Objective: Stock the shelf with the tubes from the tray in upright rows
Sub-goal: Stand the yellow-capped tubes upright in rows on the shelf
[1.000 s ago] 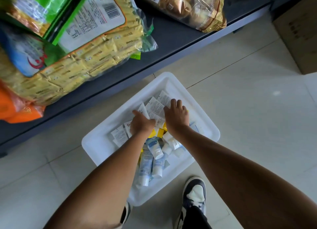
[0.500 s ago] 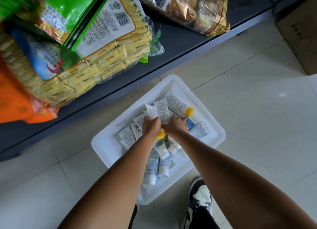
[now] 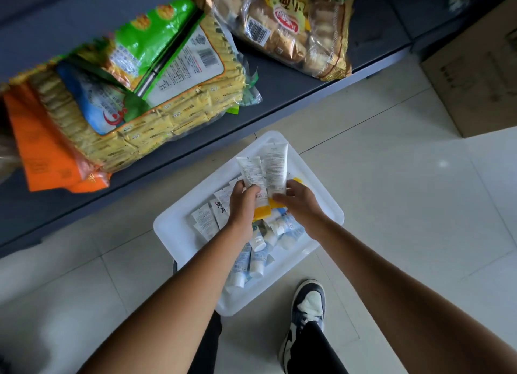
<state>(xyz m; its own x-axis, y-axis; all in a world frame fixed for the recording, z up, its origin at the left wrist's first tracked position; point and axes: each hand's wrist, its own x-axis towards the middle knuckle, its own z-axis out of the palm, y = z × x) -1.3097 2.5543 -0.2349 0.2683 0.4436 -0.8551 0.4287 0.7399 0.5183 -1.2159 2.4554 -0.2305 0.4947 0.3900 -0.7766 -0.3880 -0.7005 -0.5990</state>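
My left hand (image 3: 242,209) curls its fingers (image 3: 253,191) round one white tube (image 3: 251,173). My right hand (image 3: 303,207) pinches a second tube (image 3: 276,165) beside it. Both are above the tray (image 3: 176,228), where other tubes (image 3: 253,261) lie.

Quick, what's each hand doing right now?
Left hand: holds the left tube.
Right hand: holds the right tube.
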